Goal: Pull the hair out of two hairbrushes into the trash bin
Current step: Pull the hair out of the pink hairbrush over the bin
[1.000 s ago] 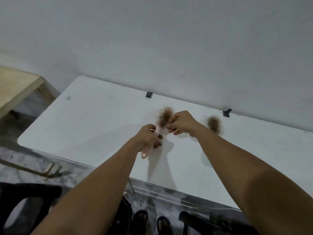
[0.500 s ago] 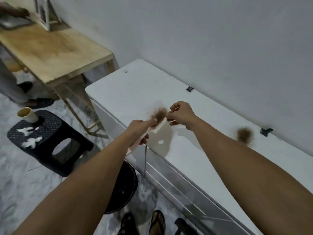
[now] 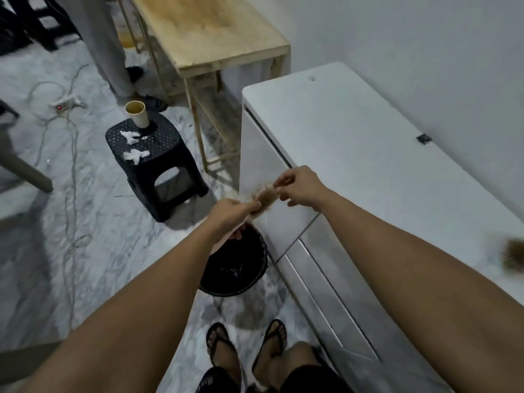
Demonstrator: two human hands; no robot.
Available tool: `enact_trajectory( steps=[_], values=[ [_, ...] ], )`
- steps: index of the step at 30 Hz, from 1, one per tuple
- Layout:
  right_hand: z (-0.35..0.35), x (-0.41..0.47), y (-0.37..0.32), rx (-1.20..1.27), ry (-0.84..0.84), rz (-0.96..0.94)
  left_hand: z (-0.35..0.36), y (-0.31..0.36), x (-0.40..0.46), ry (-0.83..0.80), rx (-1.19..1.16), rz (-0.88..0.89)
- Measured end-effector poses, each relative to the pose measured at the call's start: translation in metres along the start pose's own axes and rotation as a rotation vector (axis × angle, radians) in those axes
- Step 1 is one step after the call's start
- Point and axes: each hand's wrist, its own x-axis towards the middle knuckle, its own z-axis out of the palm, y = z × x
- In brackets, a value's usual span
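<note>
My left hand (image 3: pixel 230 214) grips a pale hairbrush whose head is matted with brown hair (image 3: pixel 263 197); most of the brush is hidden by my fingers. My right hand (image 3: pixel 300 186) pinches the top of that hair tuft. Both hands hover above the near-left corner of the white cabinet (image 3: pixel 368 154), just over the black trash bin (image 3: pixel 236 268) on the floor. A second brush full of brown hair (image 3: pixel 514 258) lies on the cabinet top at the far right edge of view.
A black plastic stool (image 3: pixel 154 154) with a paper cup (image 3: pixel 137 113) and tissue scraps stands left of the bin. A wooden table (image 3: pixel 209 35) sits behind it. Cables and a power strip (image 3: pixel 63 106) trail over the marble floor. My sandalled feet (image 3: pixel 246 353) are below.
My view has swung left and down, bringing the bin and floor into sight. Both hands have carried the hairy brush from over the cabinet top to above the bin.
</note>
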Motion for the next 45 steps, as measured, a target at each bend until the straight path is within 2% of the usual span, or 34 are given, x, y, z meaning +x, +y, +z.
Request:
enact_trajectory(
  steps=[9, 18, 26, 35, 41, 45],
  values=[
    [0.101, 0.043, 0.050, 0.067, -0.068, 0.057, -0.002, -0.115, 0.045, 0.107, -0.006, -0.068],
    [0.227, 0.125, 0.187, -0.035, -0.148, -0.013, 0.049, -0.260, 0.130, 0.249, 0.007, -0.196],
    [0.290, 0.160, 0.267, -0.157, -0.274, -0.107, 0.081, -0.349, 0.179, 0.362, 0.156, -0.247],
    [0.327, 0.173, 0.304, -0.298, -0.366, -0.284, 0.102, -0.390, 0.215, 0.407, 0.245, -0.228],
    [0.330, 0.184, 0.323, -0.100, -0.210, -0.208, 0.112, -0.408, 0.229, 0.378, 0.175, -0.211],
    [0.329, 0.197, 0.329, -0.091, -0.304, -0.189, 0.100, -0.406, 0.233, 0.331, 0.142, -0.231]
  ],
)
